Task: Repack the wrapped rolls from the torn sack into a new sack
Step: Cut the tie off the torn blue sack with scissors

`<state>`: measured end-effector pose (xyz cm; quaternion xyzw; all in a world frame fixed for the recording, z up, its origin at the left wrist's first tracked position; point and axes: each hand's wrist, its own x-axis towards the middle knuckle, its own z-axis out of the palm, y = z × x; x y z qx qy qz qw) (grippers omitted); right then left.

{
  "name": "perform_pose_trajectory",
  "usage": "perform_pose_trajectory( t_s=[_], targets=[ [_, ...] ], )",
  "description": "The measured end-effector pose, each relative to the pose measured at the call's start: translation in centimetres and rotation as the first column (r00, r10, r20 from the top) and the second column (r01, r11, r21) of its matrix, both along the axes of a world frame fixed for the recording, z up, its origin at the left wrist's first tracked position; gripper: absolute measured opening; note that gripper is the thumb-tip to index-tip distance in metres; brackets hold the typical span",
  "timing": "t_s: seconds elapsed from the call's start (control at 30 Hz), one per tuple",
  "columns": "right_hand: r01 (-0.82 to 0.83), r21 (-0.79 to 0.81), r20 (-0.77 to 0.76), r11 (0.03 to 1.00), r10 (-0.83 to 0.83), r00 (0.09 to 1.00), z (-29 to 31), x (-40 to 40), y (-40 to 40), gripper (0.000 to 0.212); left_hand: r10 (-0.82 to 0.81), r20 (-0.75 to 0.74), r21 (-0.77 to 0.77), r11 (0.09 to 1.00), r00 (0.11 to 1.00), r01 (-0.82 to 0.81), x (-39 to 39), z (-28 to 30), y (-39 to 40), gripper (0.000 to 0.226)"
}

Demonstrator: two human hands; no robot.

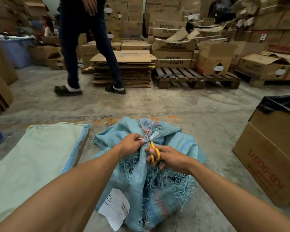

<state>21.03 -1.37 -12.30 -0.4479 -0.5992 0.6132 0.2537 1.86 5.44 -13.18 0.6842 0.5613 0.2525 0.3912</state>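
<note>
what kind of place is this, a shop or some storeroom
Most likely a warehouse or stockroom, not a shop: stacked cardboard cartons printed "WIPER BLADE", a wooden pallet on a bare concrete floor, and a pile of flattened cardboard.

The contents of the torn blue sack [137, 181] are not visible; woven fabric and frayed strands cover them. The scissors [153, 152] blades are largely concealed among the bunched threads. The right hand [164, 156] covers part of the yellow handles. The pale green sack [33, 161] is cut off by the left and lower edges. The walking person [84, 47] is cut off above the waist. Print on the white label [115, 208] is too small to read
</note>
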Motion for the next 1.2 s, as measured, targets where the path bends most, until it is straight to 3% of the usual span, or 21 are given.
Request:
perform_pose_trajectory(
  t_s=[0.27,0.43,0.8,1.2],
  targets=[
    [-0.099,-0.103,-0.014,0.990,0.098,0.995,-0.3,0.2,-0.2,0.051,0.054,0.003,0.058,0.997,0.999,-0.054,-0.1,0.1,0.0,0.022],
    [-0.112,-0.171,-0.063,0.979,0.103,0.993,0.0,0.3,-0.2,0.060,0.085,-0.002,0.102,0.991,0.996,-0.085,0.1,0.2,-0.1,0.019],
    [-0.115,-0.231,-0.016,0.966,0.114,0.993,0.5,0.5,-0.1,0.075,0.057,-0.070,0.130,0.990,0.996,-0.047,0.1,0.6,-0.4,0.018],
    [-0.024,-0.158,0.022,0.987,0.028,0.999,0.2,-0.2,0.3,0.052,0.103,-0.073,0.160,0.983,0.992,-0.091,0.7,1.4,-1.4,0.017]
  ],
)
